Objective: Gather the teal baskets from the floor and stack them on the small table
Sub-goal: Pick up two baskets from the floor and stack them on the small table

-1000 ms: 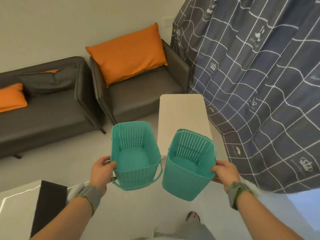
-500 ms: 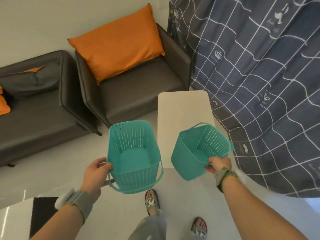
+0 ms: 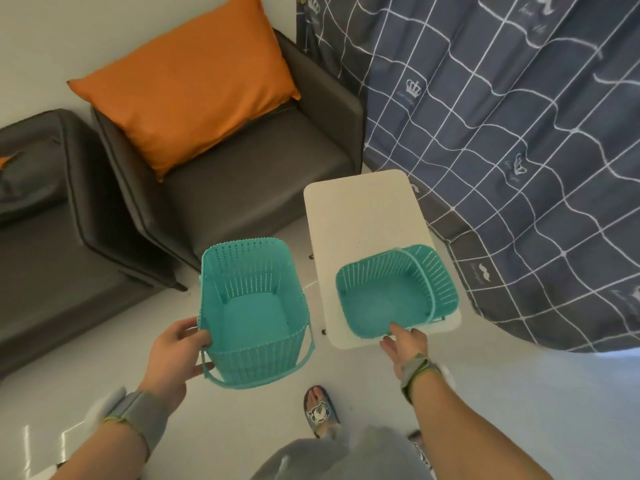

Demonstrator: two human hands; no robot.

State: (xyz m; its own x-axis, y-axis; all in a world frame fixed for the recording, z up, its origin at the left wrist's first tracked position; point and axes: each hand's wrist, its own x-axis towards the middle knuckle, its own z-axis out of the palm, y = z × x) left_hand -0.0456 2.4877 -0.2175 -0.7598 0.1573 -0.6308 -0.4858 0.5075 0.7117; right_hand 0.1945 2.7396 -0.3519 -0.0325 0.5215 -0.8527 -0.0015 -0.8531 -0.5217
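A teal slatted basket [image 3: 254,306] hangs in the air left of the small white table [image 3: 363,216]; my left hand [image 3: 176,355] grips its near left rim, thumb inside. A second teal basket [image 3: 394,292] stands upright on the near end of the table, its handle lying across its top. My right hand [image 3: 405,348] is at that basket's near rim, a fingertip touching it, the fingers spread and holding nothing.
A dark armchair [image 3: 249,174] with an orange cushion [image 3: 183,84] stands behind the table, a dark sofa [image 3: 45,216] to its left. A blue checked curtain [image 3: 519,133] hangs close on the right. My sandalled foot [image 3: 320,408] is on the pale floor below.
My right hand has set its basket down on the near end of the table and loosened its grip. I have stepped closer to the table; the left basket stays held.
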